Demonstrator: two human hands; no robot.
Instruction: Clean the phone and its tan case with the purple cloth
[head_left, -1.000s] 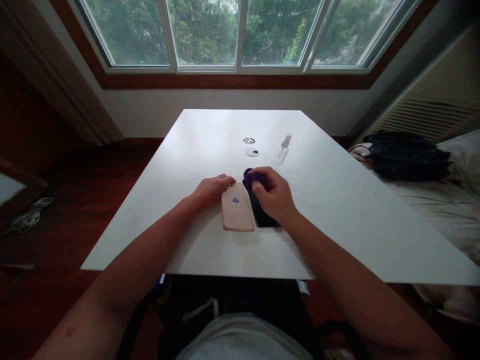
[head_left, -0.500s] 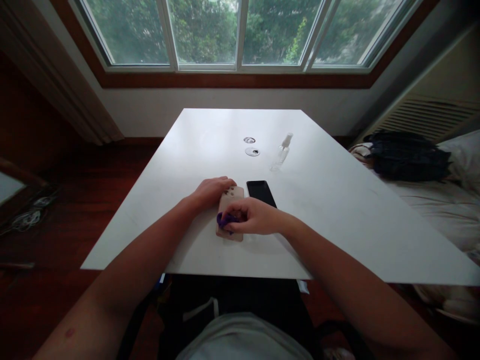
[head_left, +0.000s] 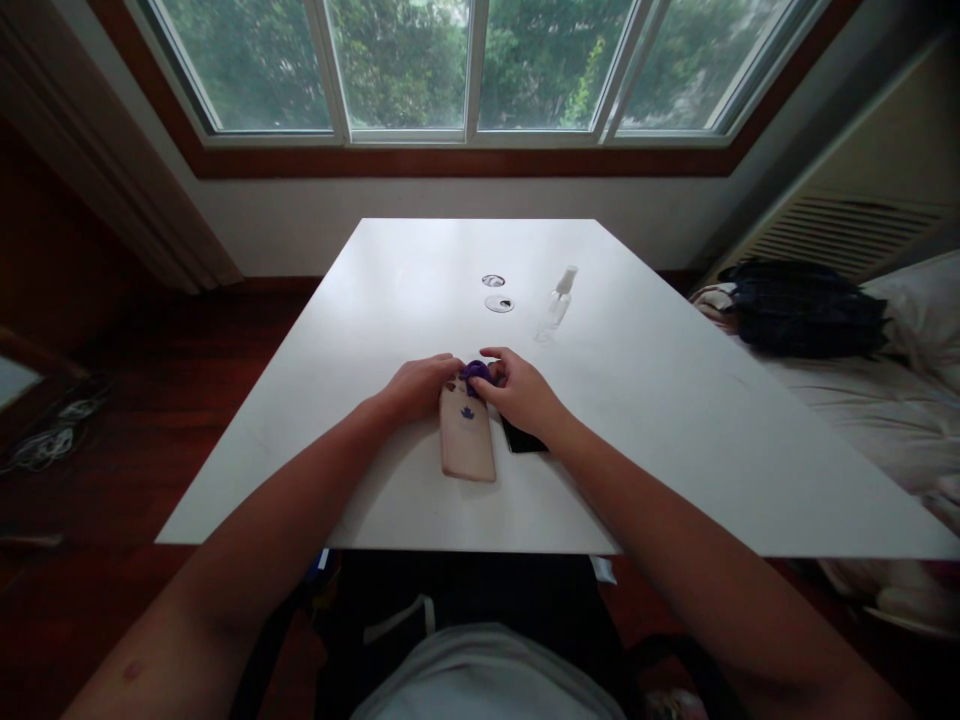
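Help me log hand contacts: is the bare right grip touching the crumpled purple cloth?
Touching. The head view shows the right grip holding the purple cloth, the thumb overlapping its lower right side with no gap visible.

Wide window [head_left: 409,70] — dk. red flr. [head_left: 232,345]

the right hand [head_left: 519,390] holds a purple cloth [head_left: 478,374] against a pink phone case [head_left: 469,445]; the left hand [head_left: 420,386] touches its upper edge.

White table [head_left: 660,430], pale phone [head_left: 469,445], dark phone [head_left: 523,440] perhaps, bottle [head_left: 557,302], discs [head_left: 495,304]
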